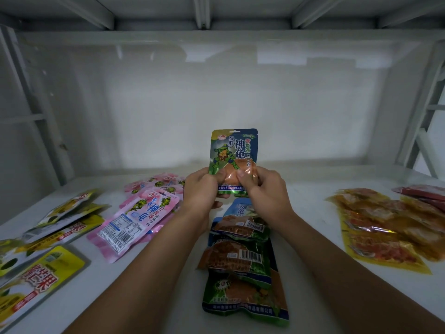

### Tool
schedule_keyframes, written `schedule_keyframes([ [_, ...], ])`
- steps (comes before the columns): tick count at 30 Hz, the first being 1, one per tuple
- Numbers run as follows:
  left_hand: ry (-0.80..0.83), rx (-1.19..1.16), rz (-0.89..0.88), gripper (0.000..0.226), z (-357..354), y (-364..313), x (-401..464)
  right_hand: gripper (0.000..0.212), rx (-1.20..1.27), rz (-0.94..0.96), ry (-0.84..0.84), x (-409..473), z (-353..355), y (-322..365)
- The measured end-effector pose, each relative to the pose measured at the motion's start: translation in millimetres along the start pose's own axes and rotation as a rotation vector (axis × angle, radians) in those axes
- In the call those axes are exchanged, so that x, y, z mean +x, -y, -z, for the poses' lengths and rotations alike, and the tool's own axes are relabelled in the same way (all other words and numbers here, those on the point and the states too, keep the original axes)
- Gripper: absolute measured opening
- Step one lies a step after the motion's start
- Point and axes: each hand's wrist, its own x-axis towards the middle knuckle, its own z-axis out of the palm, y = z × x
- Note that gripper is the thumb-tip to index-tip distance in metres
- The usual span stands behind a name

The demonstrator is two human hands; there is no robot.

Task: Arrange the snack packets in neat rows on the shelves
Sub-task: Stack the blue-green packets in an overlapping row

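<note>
Both the left hand [201, 186] and right hand [261, 189] pinch the lower edge of an upright green packet [232, 157] above mid-shelf [301, 196], over the green row [243, 261] running to the front edge. Best to lay it flat at the row's far end, edges squared, overlapping evenly.

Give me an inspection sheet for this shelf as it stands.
Surface: white shelf, packets lying in loose groups.
Job's things: green-blue packet held upright; green-blue row overlapping beneath it; pink packets heaped to the left; yellow packets scattered far left; orange packets to the right; red packets far right.
Clutter: nothing seen.
Grips: left hand and right hand both pinch the raised packet's lower edge.
Cables: nothing seen.
Surroundings: white back panel, metal uprights, shelf underside above.
</note>
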Motion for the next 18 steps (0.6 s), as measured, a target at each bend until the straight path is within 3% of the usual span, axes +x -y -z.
schedule_keyframes([
  [6,0.015,-0.104,0.070,0.012,1.8,-0.5,2.6,0.035,-0.011,0.090,0.054,-2.7,-4.7,0.0],
  [11,0.095,-0.194,0.029,0.013,2.9,1.1,2.9,0.036,0.098,0.004,0.061,-4.0,-4.3,1.6],
  [15,0.104,-0.154,-0.004,0.012,2.3,0.0,1.4,0.058,0.094,-0.018,0.020,-6.7,-3.5,4.4],
  [18,0.129,-0.161,0.007,0.014,2.6,-2.6,-1.3,0.048,0.059,0.006,0.003,-7.5,-2.8,5.9],
])
